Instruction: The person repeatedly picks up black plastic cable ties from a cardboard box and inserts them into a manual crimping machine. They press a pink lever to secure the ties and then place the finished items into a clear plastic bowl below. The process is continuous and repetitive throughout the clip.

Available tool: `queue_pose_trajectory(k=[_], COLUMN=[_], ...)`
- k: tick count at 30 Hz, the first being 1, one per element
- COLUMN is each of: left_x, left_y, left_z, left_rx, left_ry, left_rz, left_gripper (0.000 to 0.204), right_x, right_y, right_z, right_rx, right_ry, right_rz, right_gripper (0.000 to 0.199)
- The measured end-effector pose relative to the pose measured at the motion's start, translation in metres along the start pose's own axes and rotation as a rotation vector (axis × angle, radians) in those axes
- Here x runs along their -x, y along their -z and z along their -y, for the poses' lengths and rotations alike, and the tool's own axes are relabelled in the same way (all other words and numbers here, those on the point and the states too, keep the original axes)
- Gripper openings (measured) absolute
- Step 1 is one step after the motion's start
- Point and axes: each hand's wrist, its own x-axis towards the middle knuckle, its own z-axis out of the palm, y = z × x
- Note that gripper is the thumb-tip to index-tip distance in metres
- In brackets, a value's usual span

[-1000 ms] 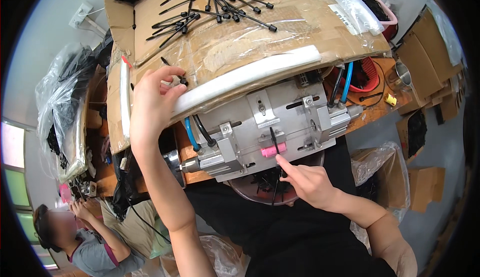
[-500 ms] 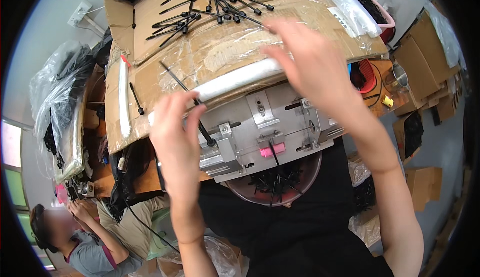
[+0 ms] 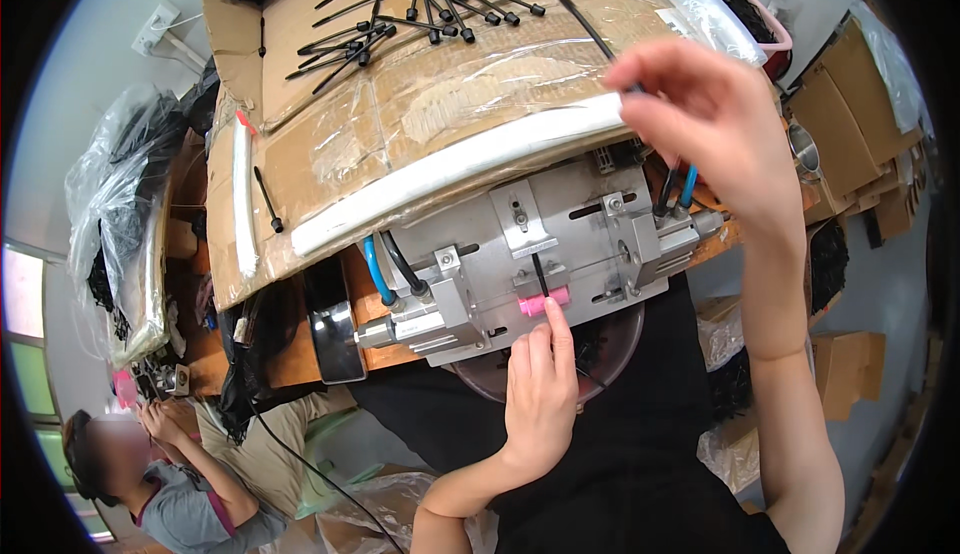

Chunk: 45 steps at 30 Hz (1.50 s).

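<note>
1. I have the right hand (image 3: 705, 119) raised over the right part of the cardboard's (image 3: 300, 169) near edge, its thumb and fingers pinching one end of a black stick (image 3: 585, 24); the rest of that stick slants up and away to the left.
2. My left hand (image 3: 540, 394) is down at the metal machine (image 3: 590, 244), index finger stretched out, the other fingers curled; I can't tell whether they grip anything.
3. That index fingertip sits at the near end of a second black stick, right by the pink block (image 3: 543, 301) at the middle of the machine's front.
4. Further off on the cardboard I see a loose pile of black sticks (image 3: 430, 14), with a single one (image 3: 268, 199) apart at the left.
5. A white strip (image 3: 460, 174) runs along the cardboard's near edge.
6. The machine rests on the wooden desk (image 3: 395, 357), and a bowl (image 3: 478, 379) shows below its front edge, partly behind my left hand.
</note>
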Motion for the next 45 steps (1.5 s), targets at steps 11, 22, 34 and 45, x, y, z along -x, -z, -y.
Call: queue_pose_trajectory(k=[11,22,34,45], left_x=[-0.072,-0.104,0.004,-0.014], left_y=[0.093,0.127,0.014,0.02], left_z=[0.113,0.216,0.003,0.012], left_rx=[-0.156,0.158,0.201,0.214], left_ry=[0.207,0.412,0.038,0.035], left_rz=[-0.488,-0.239,0.022,0.076], left_gripper=[0.037,0.014,0.076,0.067], right_x=[0.157,0.15,0.144,0.138], right_y=[-0.091,-0.102,-0.062,-0.042], right_z=[-0.064,-0.061,-0.045,-0.034], right_rx=[0.386,0.425,0.332,0.254], right_ry=[0.29,0.207,0.024,-0.034], right_rz=[0.041,0.14,-0.071,-0.087], right_gripper=[0.065,0.065,0.046,0.043])
